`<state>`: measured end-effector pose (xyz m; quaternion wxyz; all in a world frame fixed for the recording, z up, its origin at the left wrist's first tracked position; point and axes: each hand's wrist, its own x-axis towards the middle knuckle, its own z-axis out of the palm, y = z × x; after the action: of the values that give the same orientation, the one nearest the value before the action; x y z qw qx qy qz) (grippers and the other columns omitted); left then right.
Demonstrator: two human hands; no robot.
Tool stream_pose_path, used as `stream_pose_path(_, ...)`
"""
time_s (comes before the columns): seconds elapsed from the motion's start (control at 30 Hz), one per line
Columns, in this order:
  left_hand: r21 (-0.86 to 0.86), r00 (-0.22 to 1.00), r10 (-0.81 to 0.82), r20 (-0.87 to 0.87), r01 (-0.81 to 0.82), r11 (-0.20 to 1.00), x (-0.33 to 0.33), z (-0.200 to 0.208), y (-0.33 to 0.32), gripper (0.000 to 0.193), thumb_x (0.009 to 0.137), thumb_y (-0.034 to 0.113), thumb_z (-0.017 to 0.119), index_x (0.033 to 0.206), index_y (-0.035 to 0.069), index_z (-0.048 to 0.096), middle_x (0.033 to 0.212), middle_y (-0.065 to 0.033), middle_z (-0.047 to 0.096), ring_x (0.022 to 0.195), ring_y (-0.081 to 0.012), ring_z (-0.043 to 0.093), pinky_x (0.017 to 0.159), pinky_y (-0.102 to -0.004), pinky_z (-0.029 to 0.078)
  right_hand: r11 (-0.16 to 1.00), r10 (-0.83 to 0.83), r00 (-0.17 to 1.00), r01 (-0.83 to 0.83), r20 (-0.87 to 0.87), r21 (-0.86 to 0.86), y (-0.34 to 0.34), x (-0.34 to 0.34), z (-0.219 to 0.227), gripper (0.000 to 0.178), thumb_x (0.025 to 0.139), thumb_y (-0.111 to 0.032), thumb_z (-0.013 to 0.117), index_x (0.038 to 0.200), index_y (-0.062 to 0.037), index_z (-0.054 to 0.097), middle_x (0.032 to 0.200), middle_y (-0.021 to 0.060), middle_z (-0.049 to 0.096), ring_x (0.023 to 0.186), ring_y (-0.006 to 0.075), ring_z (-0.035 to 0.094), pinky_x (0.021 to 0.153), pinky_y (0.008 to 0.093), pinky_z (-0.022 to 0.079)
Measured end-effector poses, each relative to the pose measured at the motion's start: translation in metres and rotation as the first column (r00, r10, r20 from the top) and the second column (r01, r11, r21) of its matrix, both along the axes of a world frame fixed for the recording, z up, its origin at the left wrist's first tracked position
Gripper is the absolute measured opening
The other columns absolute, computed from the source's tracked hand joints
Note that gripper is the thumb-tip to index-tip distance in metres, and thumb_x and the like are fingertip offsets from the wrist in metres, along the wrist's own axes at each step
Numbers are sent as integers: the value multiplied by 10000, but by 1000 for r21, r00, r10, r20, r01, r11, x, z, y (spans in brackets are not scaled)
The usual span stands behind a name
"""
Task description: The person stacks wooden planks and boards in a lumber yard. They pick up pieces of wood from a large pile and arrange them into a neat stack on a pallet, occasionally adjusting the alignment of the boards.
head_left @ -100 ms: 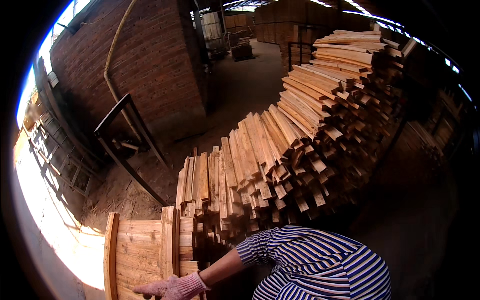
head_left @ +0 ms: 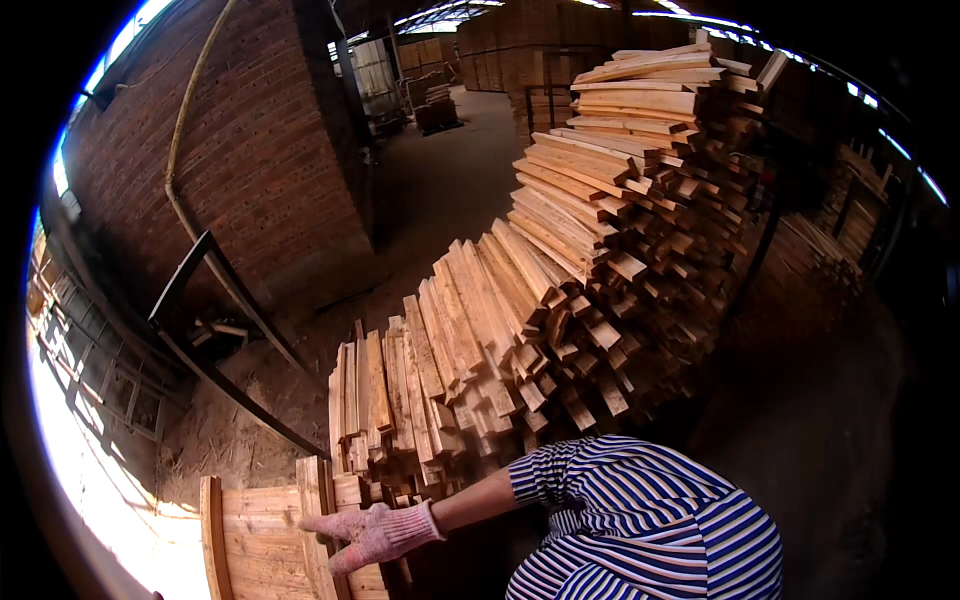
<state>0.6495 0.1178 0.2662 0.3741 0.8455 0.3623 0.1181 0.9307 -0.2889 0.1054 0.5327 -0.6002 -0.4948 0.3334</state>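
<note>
My right hand (head_left: 378, 534), in a pink knit work glove, reaches in from the right at the end of a striped sleeve (head_left: 640, 500). Its fingers point left and stretch out, the thumb apart, with nothing seen in the grip. Under the fingertips is the right-hand batten (head_left: 312, 500) of a panel of pale wooden boards (head_left: 258, 535); whether they touch it I cannot tell. Another batten (head_left: 212, 530) runs along the panel's left side. The lower part of the panel is cut off by the picture's edge. My left hand is out of view.
A long, high stack of sawn wood strips (head_left: 540, 280) curves from beside the panel to the far right. Beyond the panel stands a dark metal frame (head_left: 235, 385), before a brick wall (head_left: 230, 150) with a leaning pole (head_left: 175, 150). Bright sunlit ground (head_left: 110, 520) lies at left.
The view has turned, so the wood stack sits farther left and the panel lower. My right hand has moved up and to the right over the panel, its thumb now showing apart.
</note>
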Motion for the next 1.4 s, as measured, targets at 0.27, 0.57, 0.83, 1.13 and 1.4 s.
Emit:
stream_pose_path(0.27,-58,609,-745,274,783,619,441,-41,-179,619,965,339,678,1481,49,496,1299,-68,611,1094,-161,598,909,-283,495,-143,-912,-249,938,325,315,-329,190,4,1003,901,-354,728,1631,-78,98,1635,238,227,1518,359,251,1240,372,284)
stream_pose_path(0.57,-558,280,-772,570,822,-113,753,-85,-624,470,981,592,603,1157,163,524,871,19,462,738,-143,492,661,-320,438,-483,-149,-404,826,903,290,-583,255,89,1178,758,-230,848,1641,-339,76,1705,169,54,1507,396,279,1131,551,411)
stream_pose_path(0.83,-793,315,-848,427,581,-183,831,-97,-825,1262,725,879,641,1628,123,186,1595,-346,263,1034,-355,544,913,-622,421,-390,-219,-129,920,967,35,-606,286,109,1094,773,-65,780,1620,-398,174,1702,196,21,1504,470,258,1120,502,445)
stream_pose_path(1.13,-738,386,-745,544,643,-205,829,-98,-783,833,890,707,625,1441,89,530,1382,-184,602,1252,-351,602,967,-636,523,-352,-144,-46,936,989,-7,-458,333,88,830,880,-317,701,1602,-235,302,1678,257,93,1425,454,379,1002,475,529)
stream_pose_path(1.4,-680,446,-649,616,717,-152,832,-134,-789,697,873,556,757,1388,113,603,1289,-99,684,1183,-218,633,1059,-359,479,-399,-714,-239,911,658,-101,-556,440,115,1017,867,-667,676,1522,39,350,1370,327,566,1172,332,636,995,460,501)
